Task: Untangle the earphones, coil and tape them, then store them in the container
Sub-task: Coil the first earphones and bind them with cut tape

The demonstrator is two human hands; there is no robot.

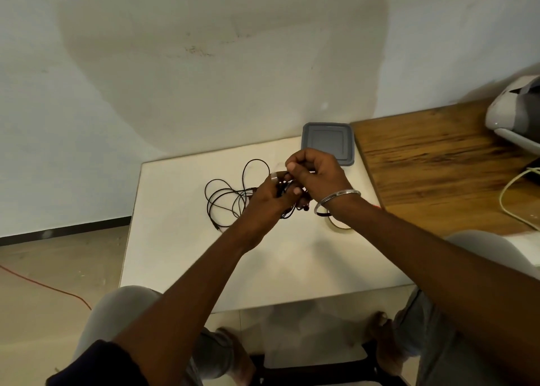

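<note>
The person sits at a small white desk with both arms stretched out over it. The black earphones are a tangle: several loose loops of cord lie on the desk top to the left of the hands, and the rest of the knot is bunched up between the fingers, lifted just off the surface. The plug end trails down toward the near left of the loops.

The left hand has its fingers curled around the bunched cord, gripping it from below and from the side; a pale band shows on one finger. The right hand sits just above and touching it, fingers bent, thumb and forefinger pinching the cord at the top of the knot. A silver bracelet circles the right wrist. Small dark earbuds hang out below the hands.

A grey square container with its lid on stands at the far right corner of the white desk, just behind the right hand. A roll of tape lies on the desk, mostly hidden under the right wrist.

A wooden desk butts up on the right, carrying a white and grey machine and a white cable. An orange cable runs across the floor at the left.
</note>
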